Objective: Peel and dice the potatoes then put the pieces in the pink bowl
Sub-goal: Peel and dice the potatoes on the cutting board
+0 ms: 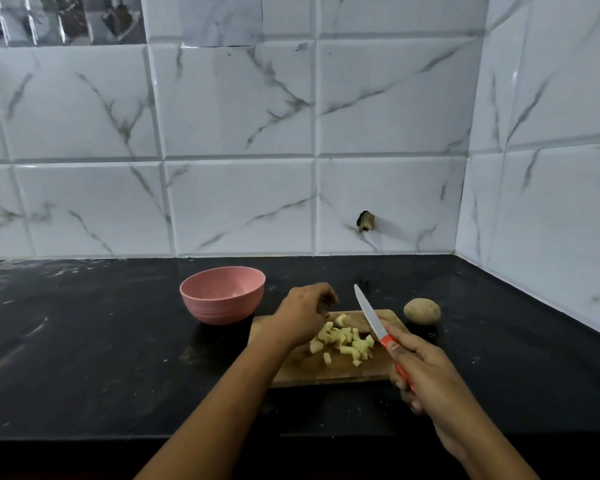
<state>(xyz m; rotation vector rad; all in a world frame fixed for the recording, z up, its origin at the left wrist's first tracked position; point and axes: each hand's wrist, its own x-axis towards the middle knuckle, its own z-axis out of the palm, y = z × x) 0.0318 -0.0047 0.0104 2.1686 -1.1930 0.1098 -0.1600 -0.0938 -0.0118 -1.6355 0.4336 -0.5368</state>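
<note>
The right hand [426,372] is clamped around the red handle of the knife [373,318], and the blade is lifted off the cutting board [326,374] and points up and away. I think this is to keep the edge away from the other hand while cutting is paused. The left hand [302,313] is over the far left side of the pile of diced potato pieces [343,341]. Its fingers [329,294] are bent downward and close together, but I cannot tell whether they already pinch a piece or only reach for one. The pieces lie loose in the middle of the board, which rests on the dark counter [84,341]. The pink bowl [222,310] stands just beside the board's far left corner and near the left hand, probably so that the way for the pieces is short. No piece is visible inside it. One whole potato [422,310], not yet peeled, waits on the counter beside the board's far right corner, on the knife side. So it seems one potato is diced, the moving to the bowl is about to begin, and more peeling remains.
</note>
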